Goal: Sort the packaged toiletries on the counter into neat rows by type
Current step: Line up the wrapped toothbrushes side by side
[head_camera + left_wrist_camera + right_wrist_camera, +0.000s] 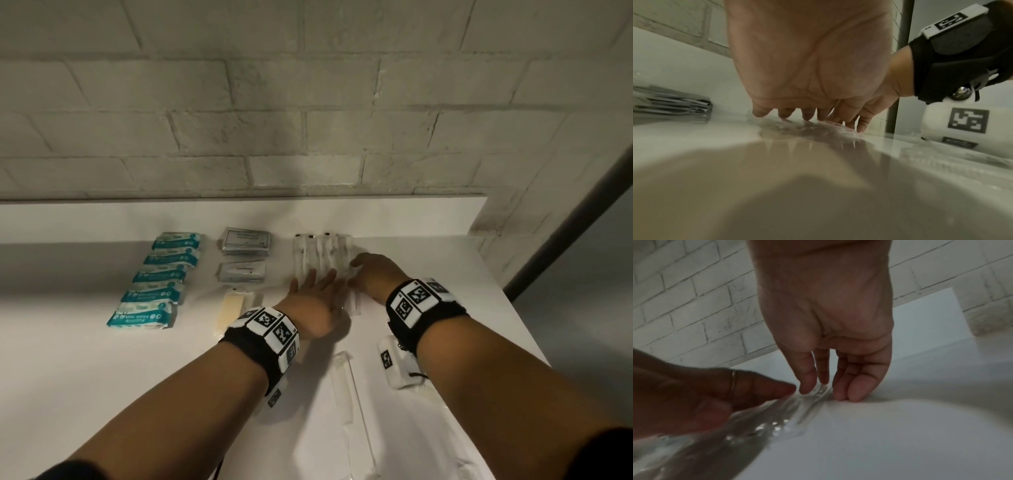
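Note:
On the white counter (85, 359) lies a row of clear-wrapped white items (320, 255), side by side at the back right. My left hand (313, 282) lies flat on their near ends, fingers straight; the left wrist view shows its fingertips (785, 113) pressing the crinkled clear wrap (807, 129). My right hand (359, 270) touches the row's right edge, and in the right wrist view its straight fingers (809, 386) stand on the clear wrap (777, 415). Teal wipe packs (161, 277) form a column at the left. Grey sachets (246, 241) are stacked in the middle.
A grey toothpaste sachet (241, 272) and a beige item in clear wrap (231, 308) lie below the grey stack. More long clear-wrapped items (346, 383) lie near me between my forearms. A brick wall runs behind the counter, whose right edge (513, 308) drops off.

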The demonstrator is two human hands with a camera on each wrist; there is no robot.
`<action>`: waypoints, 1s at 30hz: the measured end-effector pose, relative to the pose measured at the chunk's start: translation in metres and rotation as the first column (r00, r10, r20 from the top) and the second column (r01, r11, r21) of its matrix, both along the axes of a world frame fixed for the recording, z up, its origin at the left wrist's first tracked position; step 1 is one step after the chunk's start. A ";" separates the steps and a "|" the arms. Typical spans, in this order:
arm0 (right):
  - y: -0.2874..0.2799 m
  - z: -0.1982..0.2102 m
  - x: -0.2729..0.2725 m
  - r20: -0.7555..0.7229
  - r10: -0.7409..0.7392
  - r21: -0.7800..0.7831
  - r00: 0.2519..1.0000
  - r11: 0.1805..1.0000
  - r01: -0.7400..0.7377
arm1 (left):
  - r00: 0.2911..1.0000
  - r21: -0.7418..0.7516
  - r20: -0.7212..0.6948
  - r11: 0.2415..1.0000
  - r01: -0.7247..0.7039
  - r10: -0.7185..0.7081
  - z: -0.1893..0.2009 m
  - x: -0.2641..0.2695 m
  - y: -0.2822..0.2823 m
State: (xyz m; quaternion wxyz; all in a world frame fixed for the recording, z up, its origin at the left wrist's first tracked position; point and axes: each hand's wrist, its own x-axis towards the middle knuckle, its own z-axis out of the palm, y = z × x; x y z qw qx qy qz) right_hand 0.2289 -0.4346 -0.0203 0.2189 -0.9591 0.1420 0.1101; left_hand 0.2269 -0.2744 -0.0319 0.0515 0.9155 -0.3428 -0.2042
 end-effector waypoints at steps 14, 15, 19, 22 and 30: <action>-0.091 0.052 -0.082 -0.274 0.020 0.154 0.962 0.988 0.023 | 0.998 0.090 0.031 0.994 0.059 -0.062 -0.003 -0.007 -0.005; -0.093 0.052 -0.089 -0.342 0.050 0.115 0.938 0.993 -0.011 | 0.998 0.088 0.039 0.995 0.053 -0.056 -0.004 -0.007 -0.005; -0.078 0.042 -0.113 -0.430 0.124 -0.172 0.894 0.961 -0.216 | 1.000 0.058 -0.012 0.998 0.024 -0.023 -0.003 -0.008 -0.006; -0.062 0.027 -0.117 -0.387 0.170 -0.375 0.906 0.869 -0.323 | 1.000 0.044 -0.027 0.999 0.016 -0.015 0.000 -0.009 -0.006; -0.052 0.030 -0.075 0.147 -0.136 -0.061 0.980 0.987 0.147 | 0.999 0.050 -0.021 0.998 0.046 -0.045 0.001 -0.010 -0.005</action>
